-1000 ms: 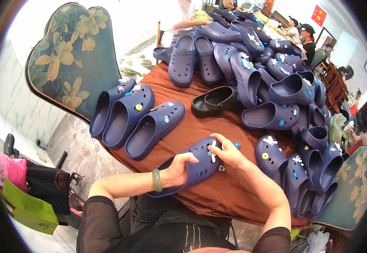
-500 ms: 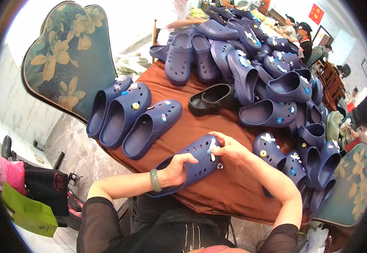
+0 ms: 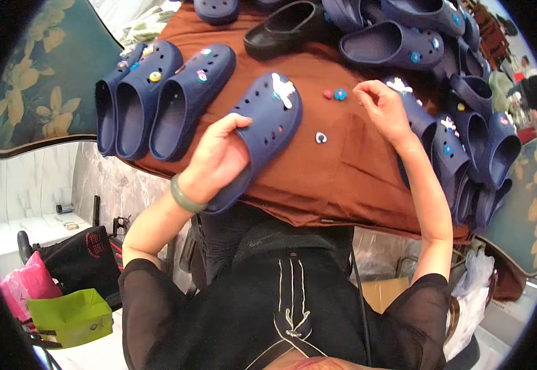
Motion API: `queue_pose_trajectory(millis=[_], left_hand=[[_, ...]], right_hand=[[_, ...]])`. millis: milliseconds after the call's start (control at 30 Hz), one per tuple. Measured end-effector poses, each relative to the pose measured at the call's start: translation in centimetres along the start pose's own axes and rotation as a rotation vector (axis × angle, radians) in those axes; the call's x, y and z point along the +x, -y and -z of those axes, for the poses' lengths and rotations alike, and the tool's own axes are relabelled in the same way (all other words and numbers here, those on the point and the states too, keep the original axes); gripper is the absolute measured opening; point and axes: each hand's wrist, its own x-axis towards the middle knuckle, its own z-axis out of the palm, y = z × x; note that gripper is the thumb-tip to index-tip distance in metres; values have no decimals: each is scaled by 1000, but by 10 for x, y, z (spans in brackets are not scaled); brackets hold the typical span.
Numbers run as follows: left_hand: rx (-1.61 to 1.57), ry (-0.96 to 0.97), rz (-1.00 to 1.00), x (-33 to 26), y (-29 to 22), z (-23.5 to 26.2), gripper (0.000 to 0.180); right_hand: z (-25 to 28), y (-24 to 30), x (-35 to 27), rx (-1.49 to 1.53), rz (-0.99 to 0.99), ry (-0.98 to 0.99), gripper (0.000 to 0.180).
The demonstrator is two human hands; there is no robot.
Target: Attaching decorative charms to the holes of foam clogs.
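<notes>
On the brown tablecloth (image 3: 342,179), 1 navy clog (image 3: 262,132) gripped at the heel by the left hand (image 3: 216,160), fingers wrapped around its rim. Right of that clog, 3 loose charms (image 3: 333,94), with the right hand (image 3: 382,105) curled over them, fingertips pinched; on what, cannot tell. Left of the clog, 3 more navy clogs (image 3: 157,98) in a row. Beyond, 1 black clog (image 3: 284,28). Marble floor below. Compared with 0.5 s ago, right hand off the clog, now at the charms.

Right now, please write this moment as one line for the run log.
left hand: holds navy clog | right hand: fingers pinched beside loose charms, hold unclear | surface: brown cloth | nearby: three clogs at left
</notes>
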Motion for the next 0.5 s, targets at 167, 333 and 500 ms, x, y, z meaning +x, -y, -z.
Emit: queue_pose_trajectory(millis=[167, 333, 500], left_hand=[[114, -83, -57, -12, 5, 14, 40], [208, -60, -166, -12, 18, 7, 42], [231, 1, -98, -1, 38, -9, 42]], right_hand=[[-6, -24, -45, -2, 28, 59, 10], [-28, -15, -34, -98, 14, -12, 26], [-46, -36, -15, -255, 171, -64, 19]])
